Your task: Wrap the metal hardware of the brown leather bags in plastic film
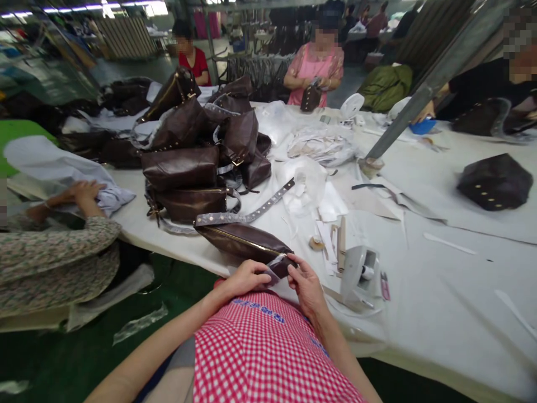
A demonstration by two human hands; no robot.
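Note:
A dark brown leather handbag (239, 239) with a gold zipper lies at the table's near edge, right in front of me. Its studded strap (268, 201), wrapped in clear film, runs from the bag's left end over the table. My left hand (251, 277) is closed at the bag's near right side, fingers on a film-wrapped strap end (273, 275). At the zipper's right end, my right hand (305, 282) pinches the corner of the handbag between thumb and fingers. What lies under the fingertips is partly hidden.
Brown handbags (180, 168) are piled at the left. A tape dispenser (361, 277) and pink snips (385, 286) lie to the right, with another bag (495, 182) beyond. A metal post (432, 84) slants over the table. Co-workers sit left, opposite and right.

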